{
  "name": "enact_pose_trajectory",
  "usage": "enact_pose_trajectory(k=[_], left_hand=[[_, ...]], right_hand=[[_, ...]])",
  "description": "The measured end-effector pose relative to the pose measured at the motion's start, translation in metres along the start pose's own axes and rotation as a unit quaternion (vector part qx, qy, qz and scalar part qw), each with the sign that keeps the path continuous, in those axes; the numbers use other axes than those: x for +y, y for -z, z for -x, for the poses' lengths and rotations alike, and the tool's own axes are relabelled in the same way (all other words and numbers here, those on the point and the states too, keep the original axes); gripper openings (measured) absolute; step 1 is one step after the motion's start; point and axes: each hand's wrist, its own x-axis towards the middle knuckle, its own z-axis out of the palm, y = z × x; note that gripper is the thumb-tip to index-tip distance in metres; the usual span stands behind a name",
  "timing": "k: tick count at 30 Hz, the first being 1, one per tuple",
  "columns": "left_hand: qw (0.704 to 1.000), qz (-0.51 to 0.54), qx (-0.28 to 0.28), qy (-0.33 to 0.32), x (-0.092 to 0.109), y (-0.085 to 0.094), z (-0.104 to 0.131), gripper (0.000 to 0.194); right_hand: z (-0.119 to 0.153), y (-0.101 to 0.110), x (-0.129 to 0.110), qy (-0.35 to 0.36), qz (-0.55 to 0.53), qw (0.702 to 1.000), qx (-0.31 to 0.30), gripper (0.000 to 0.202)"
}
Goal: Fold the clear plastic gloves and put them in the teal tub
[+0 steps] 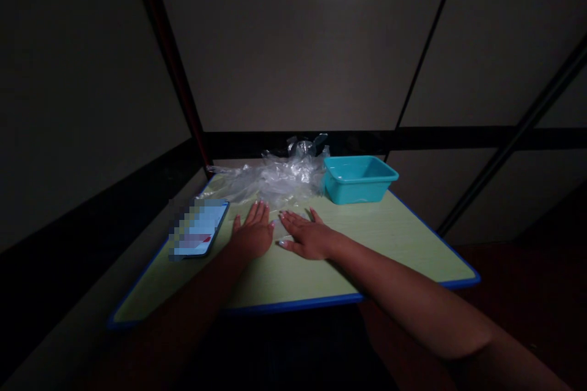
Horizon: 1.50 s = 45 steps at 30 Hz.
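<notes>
A small piece of clear plastic (pixel 283 230) lies flat on the table between my two hands. My left hand (pixel 254 234) rests palm down beside it, fingers spread and pointing away from me. From the right, my right hand (pixel 306 235) lies palm down on the plastic's right part, with its thumb and little finger apart from the others. Just beyond my fingertips is a heap of crumpled clear plastic bags (pixel 284 176). What lies under my palms is hidden.
A turquoise basket (pixel 360 190) stands at the back right of the blue-edged table (pixel 293 281). At the left edge lies a phone (pixel 202 229) with a lit, partly blurred screen. Panelled walls rise behind and to the left.
</notes>
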Motion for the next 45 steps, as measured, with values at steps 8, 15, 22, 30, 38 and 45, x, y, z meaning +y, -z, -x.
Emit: enact_pose_trajectory(k=[8, 15, 22, 30, 38, 45], left_hand=[[1.000, -0.003, -0.014, 0.013, 0.001, 0.003, 0.002, 0.058], [1.000, -0.012, -0.021, 0.018, 0.001, 0.003, 0.000, 0.058], [1.000, -0.004, -0.017, 0.009, -0.002, 0.000, -0.002, 0.059], [1.000, -0.009, -0.021, 0.015, 0.000, 0.000, -0.002, 0.060], [0.999, -0.014, -0.021, 0.022, 0.000, 0.000, -0.002, 0.060], [0.999, -0.010, -0.028, 0.017, -0.001, -0.001, -0.003, 0.060]], right_hand=[[0.003, 0.002, -0.002, -0.089, 0.063, 0.994, -0.001, 0.083], [0.005, 0.003, 0.002, -0.136, 0.083, 0.987, 0.024, 0.082], [0.009, 0.008, -0.006, 0.036, 0.013, 0.999, -0.021, 0.074], [0.016, 0.015, -0.014, 0.017, 0.016, 0.997, -0.072, 0.075], [0.021, 0.021, -0.014, -0.069, 0.060, 0.991, -0.100, 0.088], [0.023, 0.025, -0.011, -0.119, 0.082, 0.986, -0.080, 0.087]])
